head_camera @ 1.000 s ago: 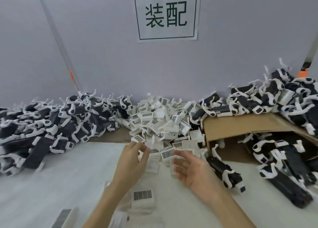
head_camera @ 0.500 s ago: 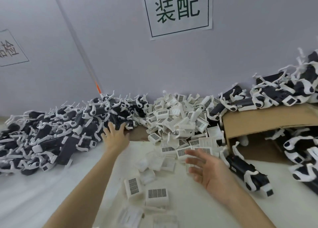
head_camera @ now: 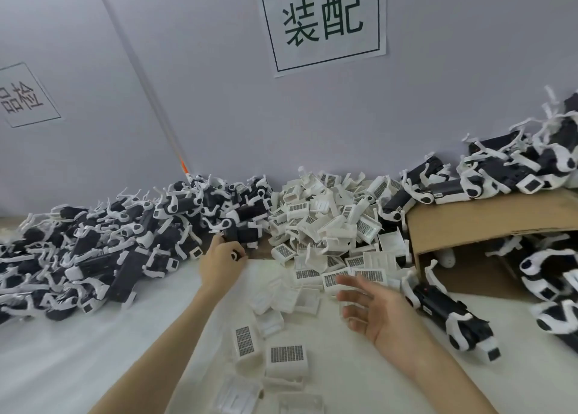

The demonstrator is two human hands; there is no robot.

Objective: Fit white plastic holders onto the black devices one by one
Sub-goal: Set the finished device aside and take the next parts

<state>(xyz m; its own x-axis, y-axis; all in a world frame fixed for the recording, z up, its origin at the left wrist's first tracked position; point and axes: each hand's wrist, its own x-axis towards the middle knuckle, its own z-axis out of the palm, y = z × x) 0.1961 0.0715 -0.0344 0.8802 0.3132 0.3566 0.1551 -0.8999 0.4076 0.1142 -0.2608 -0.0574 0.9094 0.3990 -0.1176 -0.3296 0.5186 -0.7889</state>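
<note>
Where the heap of black devices point(head_camera: 131, 244) meets the heap of white holders point(head_camera: 325, 223) at mid-frame, the left hand point(head_camera: 223, 262) reaches to the near edge of the black pile, its fingers point(head_camera: 235, 255) curled round one black device point(head_camera: 239, 238) at the pile's edge. Left of centre, that pile runs off to the frame's left side, each piece already wearing white clips. Loose holders spill from the central heap down toward the lower middle, several lying label-up on the white surface point(head_camera: 62, 357). Over them, right of centre, hovers the right hand point(head_camera: 380, 310), palm turned inward, fingers spread and relaxed, holding nothing. Just right of it lies a single black device with white fittings point(head_camera: 450, 316). Beyond, a tilted cardboard sheet point(head_camera: 488, 219) carries more devices on top and shelters others beneath. On the grey wall hang a sign point(head_camera: 323, 22) at upper centre and a second sign point(head_camera: 25, 98) at the left.
</note>
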